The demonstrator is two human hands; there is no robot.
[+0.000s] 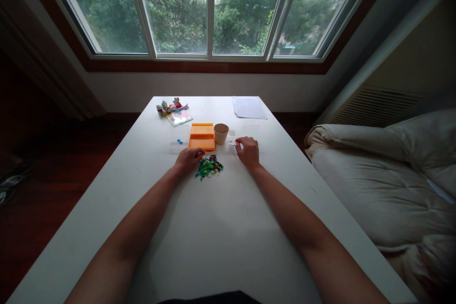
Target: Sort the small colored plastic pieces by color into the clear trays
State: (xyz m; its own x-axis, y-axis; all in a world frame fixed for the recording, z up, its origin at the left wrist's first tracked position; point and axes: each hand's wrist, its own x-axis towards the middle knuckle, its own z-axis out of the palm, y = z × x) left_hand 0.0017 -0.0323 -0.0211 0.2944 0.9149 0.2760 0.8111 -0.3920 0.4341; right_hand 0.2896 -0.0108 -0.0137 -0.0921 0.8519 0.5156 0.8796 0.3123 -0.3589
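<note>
left hand point(188, 159): partly curled, hold unclear | right hand point(248, 151): partly curled, hold unclear | coloured pieces point(209, 167) lie between them, nearer left

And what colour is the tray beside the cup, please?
Orange; the tray shows best in the head view.

Both bare arms reach forward and slant inward, the left forearm point(142, 223) and right forearm point(288, 213) converging toward two hands held well apart. The left hand point(188, 159) points inward, thumb and fingers drawn close; the right hand point(248, 151) has curled fingers, its fingertips turned leftward.
</note>
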